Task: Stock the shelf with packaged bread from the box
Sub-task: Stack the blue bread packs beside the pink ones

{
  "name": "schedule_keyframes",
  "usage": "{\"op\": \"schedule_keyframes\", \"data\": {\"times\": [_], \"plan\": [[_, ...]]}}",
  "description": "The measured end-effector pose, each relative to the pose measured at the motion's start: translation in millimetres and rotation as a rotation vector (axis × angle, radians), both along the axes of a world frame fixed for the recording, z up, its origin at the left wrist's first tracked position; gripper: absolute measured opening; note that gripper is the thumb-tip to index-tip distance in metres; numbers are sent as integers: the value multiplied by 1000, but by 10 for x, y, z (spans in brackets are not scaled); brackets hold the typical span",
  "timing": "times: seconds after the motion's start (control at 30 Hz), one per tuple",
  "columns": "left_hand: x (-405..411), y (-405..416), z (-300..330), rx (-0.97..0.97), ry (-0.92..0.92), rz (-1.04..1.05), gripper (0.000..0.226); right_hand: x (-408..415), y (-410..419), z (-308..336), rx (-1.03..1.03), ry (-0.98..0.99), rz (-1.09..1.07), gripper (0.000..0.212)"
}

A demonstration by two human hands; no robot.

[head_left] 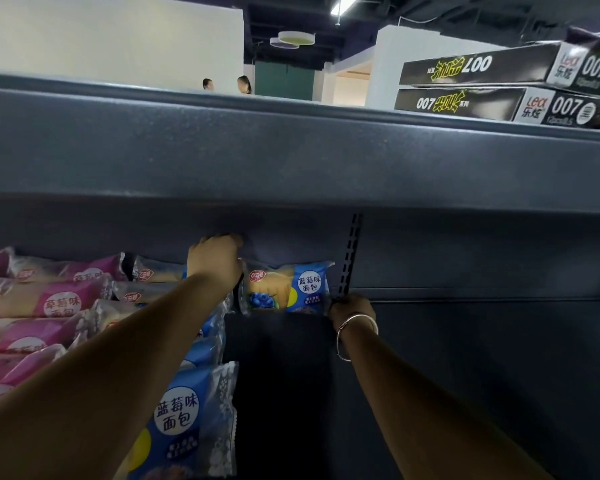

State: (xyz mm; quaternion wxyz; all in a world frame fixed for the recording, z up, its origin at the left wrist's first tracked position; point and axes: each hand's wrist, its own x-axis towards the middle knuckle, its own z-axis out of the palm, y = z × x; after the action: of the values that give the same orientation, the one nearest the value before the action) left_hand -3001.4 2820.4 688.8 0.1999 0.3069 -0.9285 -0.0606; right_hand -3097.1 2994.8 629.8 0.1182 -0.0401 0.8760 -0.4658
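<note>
A blueberry bread pack (288,289), blue and yellow, stands upright at the back of the dark shelf (278,358). My right hand (352,308), with a silver bangle on the wrist, has its fingers curled at that pack's lower right corner. My left hand (215,259) reaches to the back wall just left of that pack, over a row of blue packs (201,344); its fingers curl away from me and what they hold is hidden. Another blue pack (181,420) lies nearest me under my left forearm. The box is not in view.
Pink strawberry bread packs (59,303) fill the shelf's left part. A slotted upright (349,258) divides the back wall. The shelf above (291,157) overhangs closely. Black flat boxes (499,84) are stacked on top at the right. Two people stand far behind.
</note>
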Motion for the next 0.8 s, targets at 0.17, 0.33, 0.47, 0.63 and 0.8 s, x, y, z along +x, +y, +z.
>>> {"op": "schedule_keyframes", "data": {"times": [0.17, 0.33, 0.47, 0.63, 0.8], "plan": [[95, 76, 46, -28, -19, -16, 42, 76, -3, 35, 7, -1, 16, 39], [274, 184, 91, -52, -17, -36, 44, 251, 67, 88, 37, 36, 67, 31], [571, 322, 141, -27, 27, -74, 42, 512, 200, 203, 81, 87, 59, 34], [1183, 469, 251, -32, 70, -96, 47, 1029, 391, 412, 107, 204, 15, 37], [2059, 507, 255, -81, 171, -86, 47, 1846, 591, 598, 202, 395, 17, 35]]}}
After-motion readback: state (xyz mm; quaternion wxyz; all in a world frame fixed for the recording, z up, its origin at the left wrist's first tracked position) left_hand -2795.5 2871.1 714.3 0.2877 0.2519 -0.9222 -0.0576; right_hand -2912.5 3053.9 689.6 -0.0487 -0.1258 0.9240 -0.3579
